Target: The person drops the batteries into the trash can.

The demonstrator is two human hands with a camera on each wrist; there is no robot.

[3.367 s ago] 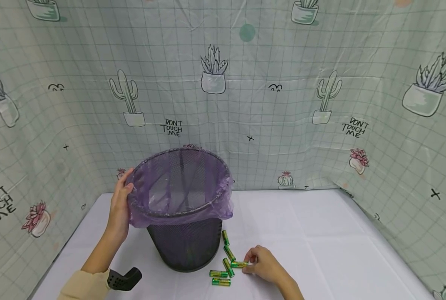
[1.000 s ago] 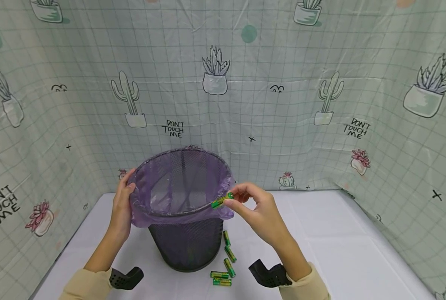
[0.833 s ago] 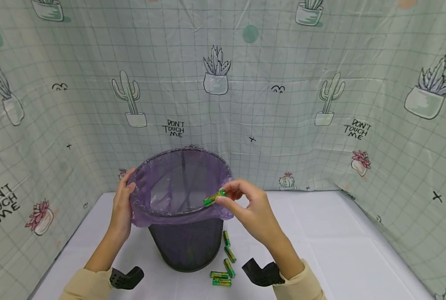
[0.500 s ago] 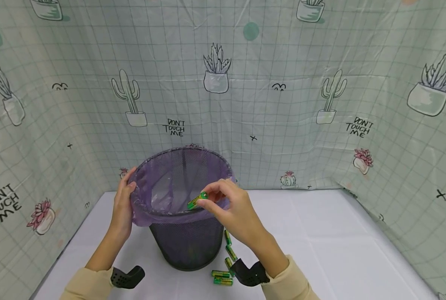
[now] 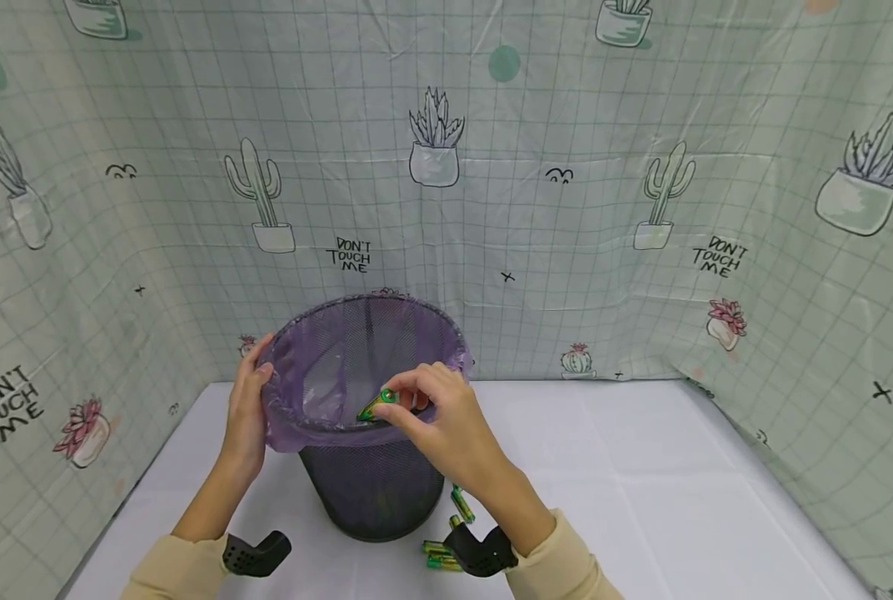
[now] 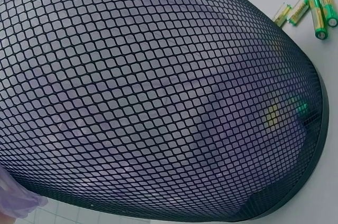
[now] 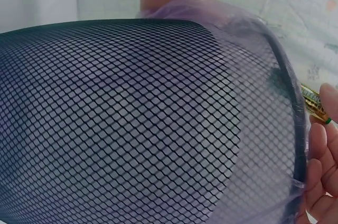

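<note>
A black mesh wastebasket (image 5: 371,492) stands on the table, lined with a purple plastic bag (image 5: 319,437) folded over its rim. At the rim's left side, my left hand (image 5: 244,412) grips the basket, thumb showing on the near side. Between thumb and fingers, my right hand (image 5: 446,421) pinches a green and gold battery (image 5: 376,406). It holds the battery tilted at the basket's mouth, just above the front rim. In the right wrist view, part of that battery (image 7: 314,102) shows past the rim. Through the mesh, blurred yellow and green patches (image 6: 272,114) appear low in the basket.
Several loose batteries (image 5: 461,504) lie on the white table (image 5: 641,483), right of the basket's base, partly hidden by my right wrist and its black strap mount (image 5: 480,552). A cloth backdrop (image 5: 536,217) with cactus prints surrounds the table.
My right hand has picked a battery off the table, raised it to the basket's rim and carried it left over the mouth. My left hand stays on the rim.
</note>
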